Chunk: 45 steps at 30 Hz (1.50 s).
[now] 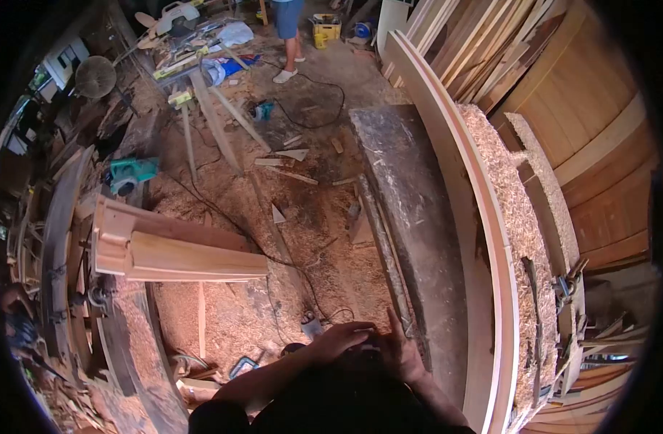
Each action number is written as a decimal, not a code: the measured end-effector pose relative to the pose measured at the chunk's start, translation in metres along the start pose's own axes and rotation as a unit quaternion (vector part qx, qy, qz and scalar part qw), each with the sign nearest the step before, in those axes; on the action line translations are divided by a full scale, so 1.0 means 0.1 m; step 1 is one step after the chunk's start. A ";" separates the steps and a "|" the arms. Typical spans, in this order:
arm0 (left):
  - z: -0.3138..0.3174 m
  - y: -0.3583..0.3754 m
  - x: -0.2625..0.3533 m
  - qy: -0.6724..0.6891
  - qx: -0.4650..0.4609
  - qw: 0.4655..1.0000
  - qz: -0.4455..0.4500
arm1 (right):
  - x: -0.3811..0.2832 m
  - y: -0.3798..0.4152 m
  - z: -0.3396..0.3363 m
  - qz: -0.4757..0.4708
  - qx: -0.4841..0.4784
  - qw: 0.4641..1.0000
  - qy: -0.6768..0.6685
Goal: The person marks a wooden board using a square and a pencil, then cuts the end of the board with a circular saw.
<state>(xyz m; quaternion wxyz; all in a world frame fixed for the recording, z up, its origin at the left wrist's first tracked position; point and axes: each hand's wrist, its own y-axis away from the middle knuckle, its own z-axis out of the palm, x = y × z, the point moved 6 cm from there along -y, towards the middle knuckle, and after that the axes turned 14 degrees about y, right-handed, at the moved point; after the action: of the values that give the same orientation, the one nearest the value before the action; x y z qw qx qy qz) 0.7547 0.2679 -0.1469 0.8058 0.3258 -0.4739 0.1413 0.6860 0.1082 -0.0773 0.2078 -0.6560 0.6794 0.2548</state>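
Note:
Both of my hands are close together in front of my dark clothing at the bottom centre. My left hand [341, 340] has its fingers stretched toward the right hand. My right hand [408, 356] has its index finger extended upward; the other fingers are partly hidden. Deep shadow lies between the hands, and no held thing can be made out. Just beyond them, a small grey power tool [311, 324] with a cord stands on the shavings. To the right of my right hand runs a long dark bench top [425, 217], with a long pale board [483, 239] on edge along it.
Shaped wooden pieces [194, 253] rest on the left bench. A teal power tool [132, 173] sits behind them, another [263, 110] on the floor. Cords cross the shavings. A person [286, 36] stands at the back. Boards [483, 43] lean at the right; a clamp [567, 282] hangs there.

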 end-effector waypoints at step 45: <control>-6.85 -9.01 6.50 -0.146 -0.038 0.957 0.248 | 2.27 -6.52 -1.95 0.584 0.490 0.535 0.365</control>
<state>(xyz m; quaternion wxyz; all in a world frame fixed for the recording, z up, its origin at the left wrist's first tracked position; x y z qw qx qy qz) 2.0306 -0.0071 -0.1752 0.6790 0.1845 -0.6575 0.2696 1.3345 -0.1972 -0.1126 0.0365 0.0547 0.9469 -0.3148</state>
